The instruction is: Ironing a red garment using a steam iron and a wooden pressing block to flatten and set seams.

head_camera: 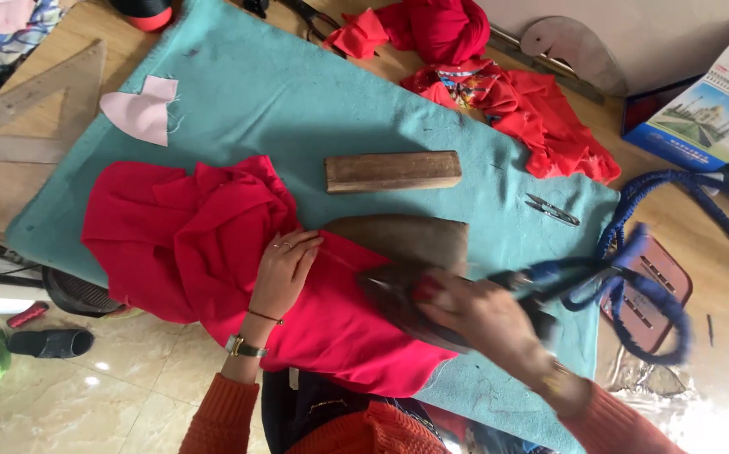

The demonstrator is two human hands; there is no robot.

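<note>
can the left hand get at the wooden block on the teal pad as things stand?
Probably yes. The left hand rests flat on the red cloth, holding nothing. The wooden block lies bare on the teal pad just beyond, with open pad between. The right hand and iron sit nearer the person, off that path.

A tailoring or sewing workroom is indicated, probably a small one set up in a home. A wooden desk is covered by a teal pressing cloth, on which red fabric, a wooden block, thread snips and a pink fabric scrap are laid, with a clear set square and a curved ruler kept at the edges. A domestic setting is suggested by the tiled floor, where a slipper is left.
</note>
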